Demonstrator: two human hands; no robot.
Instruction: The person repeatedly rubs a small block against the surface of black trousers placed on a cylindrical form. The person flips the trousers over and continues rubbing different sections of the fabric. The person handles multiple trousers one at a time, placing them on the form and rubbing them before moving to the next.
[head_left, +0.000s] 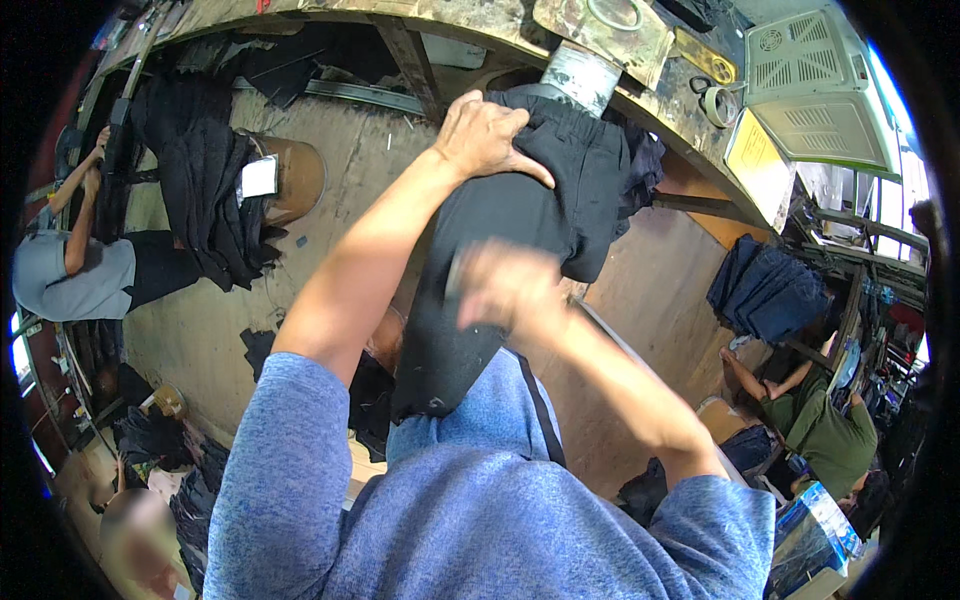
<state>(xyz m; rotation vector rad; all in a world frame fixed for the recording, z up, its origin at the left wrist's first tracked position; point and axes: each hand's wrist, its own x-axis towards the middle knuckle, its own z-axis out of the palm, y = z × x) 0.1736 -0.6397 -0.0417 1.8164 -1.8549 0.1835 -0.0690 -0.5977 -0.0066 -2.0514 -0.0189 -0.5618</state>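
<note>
A black garment, like a pair of trousers, hangs down from the edge of a worn wooden workbench. My left hand presses flat on its top near the waistband, fingers spread over the cloth. Lower down, my right hand is blurred by motion against the front of the garment and seems to hold a small dark tool; I cannot tell what it is. Both forearms rise from my blue sleeves at the lower edge.
A metal cylinder stands on the bench above the garment. A pile of black garments hangs at the left beside a person in grey. Blue garments lie at the right near a seated person in green.
</note>
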